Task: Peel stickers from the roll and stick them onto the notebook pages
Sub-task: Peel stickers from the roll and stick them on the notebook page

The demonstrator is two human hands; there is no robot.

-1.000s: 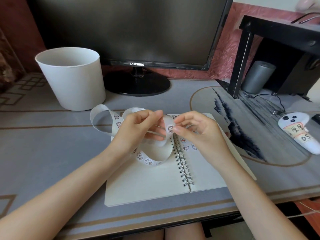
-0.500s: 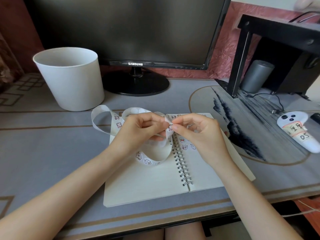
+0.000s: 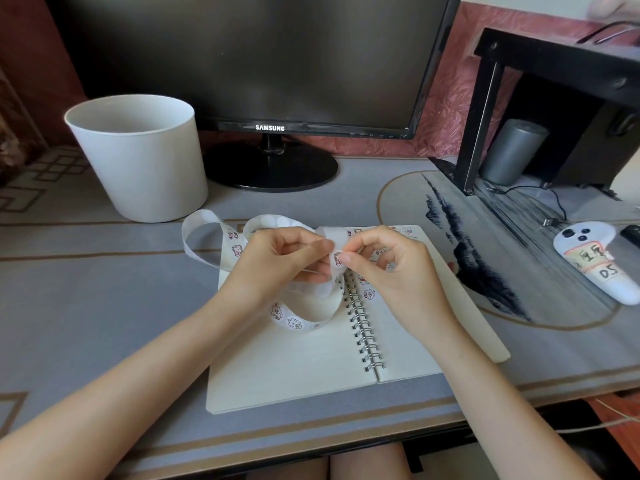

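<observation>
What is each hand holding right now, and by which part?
The left hand grips the sticker strip partway along its loop, above the notebook. The right hand pinches the edge of one sticker on that strip, between thumb and forefinger.

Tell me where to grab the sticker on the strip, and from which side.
Pinch the sticker at its right edge, coming from the right with thumb and fingertip, as the right hand does. The left hand holds the strip bent there, over the notebook; that bend likely lifts the flat sticker's rim, giving an edge to catch.
</observation>
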